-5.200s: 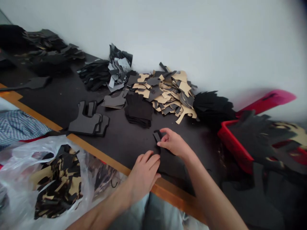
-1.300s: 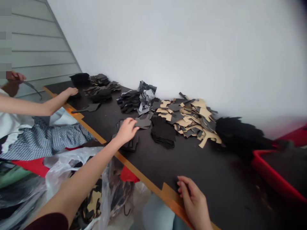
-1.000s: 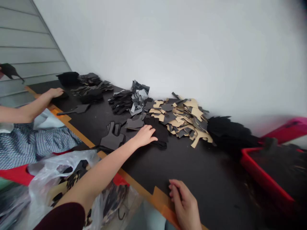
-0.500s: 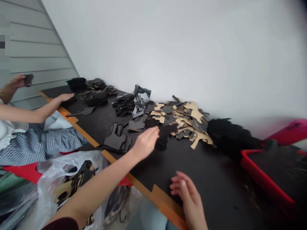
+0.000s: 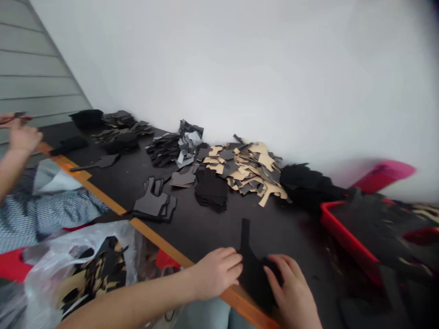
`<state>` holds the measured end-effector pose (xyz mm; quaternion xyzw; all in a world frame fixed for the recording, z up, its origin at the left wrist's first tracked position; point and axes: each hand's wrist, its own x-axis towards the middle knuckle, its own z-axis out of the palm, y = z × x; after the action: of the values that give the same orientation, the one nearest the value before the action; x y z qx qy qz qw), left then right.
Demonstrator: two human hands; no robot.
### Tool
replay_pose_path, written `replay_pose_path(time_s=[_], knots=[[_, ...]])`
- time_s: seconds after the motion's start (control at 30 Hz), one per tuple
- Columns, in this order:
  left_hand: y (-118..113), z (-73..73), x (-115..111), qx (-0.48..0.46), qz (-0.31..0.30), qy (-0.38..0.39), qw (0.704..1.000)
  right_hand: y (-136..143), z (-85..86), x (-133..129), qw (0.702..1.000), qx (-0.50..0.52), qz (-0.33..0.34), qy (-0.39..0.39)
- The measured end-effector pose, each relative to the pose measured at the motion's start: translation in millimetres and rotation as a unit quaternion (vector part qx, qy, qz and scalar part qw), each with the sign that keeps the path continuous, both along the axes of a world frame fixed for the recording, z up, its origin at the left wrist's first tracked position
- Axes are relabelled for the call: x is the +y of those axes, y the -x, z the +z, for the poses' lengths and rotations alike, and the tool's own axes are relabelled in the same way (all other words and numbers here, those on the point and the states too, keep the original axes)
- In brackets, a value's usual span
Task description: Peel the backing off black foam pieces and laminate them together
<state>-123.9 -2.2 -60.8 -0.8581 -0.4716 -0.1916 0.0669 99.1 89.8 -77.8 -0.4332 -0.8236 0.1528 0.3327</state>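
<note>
A flat black cut-out piece (image 5: 253, 269) with a narrow tab lies close to the table's orange front edge, between my hands. My left hand (image 5: 219, 273) has its fingers curled on the piece's left side. On the right side, my right hand (image 5: 291, 285) pinches it between thumb and fingers. Beyond them sits a stack of black pieces (image 5: 211, 189). Left of that stack are dark grey cut-outs (image 5: 152, 202) with tabs, loosely piled. Behind is a heap of tan and dark scraps (image 5: 259, 167).
A red tray (image 5: 353, 237) of dark pieces stands at right, beside a black pile (image 5: 305, 185). Below the table edge hangs a clear plastic bag (image 5: 43, 278) of scraps. At far left, a co-worker's hands (image 5: 24, 135) hold a small dark item. A white wall (image 5: 240, 68) rises behind.
My left hand has come back from the black stack toward the front edge. A black piece is now between both hands, and my right hand has closed on it. The co-worker's hands have come together.
</note>
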Motion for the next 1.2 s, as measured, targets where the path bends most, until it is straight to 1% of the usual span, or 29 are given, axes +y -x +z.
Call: replay_pose_path(time_s=[0.03,0.1,0.2,0.27,0.33,0.4,0.5,0.57,0.6,0.67,0.73,0.8,0.87,0.97,1.03,1.07,1.1,1.13,1.2], knots=[[0,-0.7,1,-0.019,0.003,0.004,1.000,2,3.7,8,0.999,-0.014,0.001,-0.030],[-1,-1.9,4,-0.059,0.010,0.010,0.998,8,13.6,31,0.997,-0.040,0.006,-0.068],[-3,-0.5,5,-0.101,0.013,0.023,0.995,19,31.6,86,0.991,-0.064,0.003,-0.119],[-4,2.4,4,-0.118,0.022,0.019,0.993,27,45.0,129,0.982,-0.092,-0.055,-0.158],[-3,5.3,3,-0.125,0.030,0.003,0.992,34,59.2,172,0.973,-0.099,-0.113,-0.174],[-2,6.6,4,-0.112,0.030,-0.009,0.993,38,73.2,211,0.964,-0.105,-0.163,-0.183],[0,2.6,8,-0.079,0.023,-0.046,0.996,44,89.1,255,0.951,-0.126,-0.207,-0.194],[1,-2.6,12,-0.084,0.022,-0.105,0.991,49,94.2,271,0.941,-0.170,-0.223,-0.191],[1,-4.9,14,-0.089,0.022,-0.126,0.988,51,95.1,276,0.936,-0.195,-0.228,-0.186],[2,-7.5,17,-0.089,0.023,-0.143,0.985,53,94.9,277,0.927,-0.235,-0.233,-0.177],[3,-7.0,18,-0.069,0.025,-0.133,0.988,52,94.6,268,0.924,-0.247,-0.230,-0.178],[4,-4.9,19,-0.047,0.020,-0.122,0.991,43,96.9,252,0.920,-0.259,-0.229,-0.187],[4,-2.6,18,-0.057,0.020,-0.127,0.990,24,102.6,230,0.907,-0.285,-0.242,-0.192],[3,0.9,14,-0.083,0.028,-0.101,0.991,-19,111.2,194,0.868,-0.346,-0.309,-0.179],[1,3.2,11,-0.087,0.029,-0.076,0.993,-52,111.4,175,0.839,-0.382,-0.353,-0.163],[1,4.2,10,-0.084,0.027,-0.066,0.994,-67,109.3,168,0.830,-0.393,-0.363,-0.154],[0,4.9,9,-0.087,0.026,-0.063,0.994,-79,106.0,162,0.828,-0.401,-0.363,-0.146],[0,5.3,8,-0.089,0.024,-0.059,0.994,-90,102.1,159,0.832,-0.403,-0.356,-0.136],[-1,5.2,7,-0.089,0.021,-0.044,0.995,-103,94.4,155,0.849,-0.388,-0.336,-0.122]])
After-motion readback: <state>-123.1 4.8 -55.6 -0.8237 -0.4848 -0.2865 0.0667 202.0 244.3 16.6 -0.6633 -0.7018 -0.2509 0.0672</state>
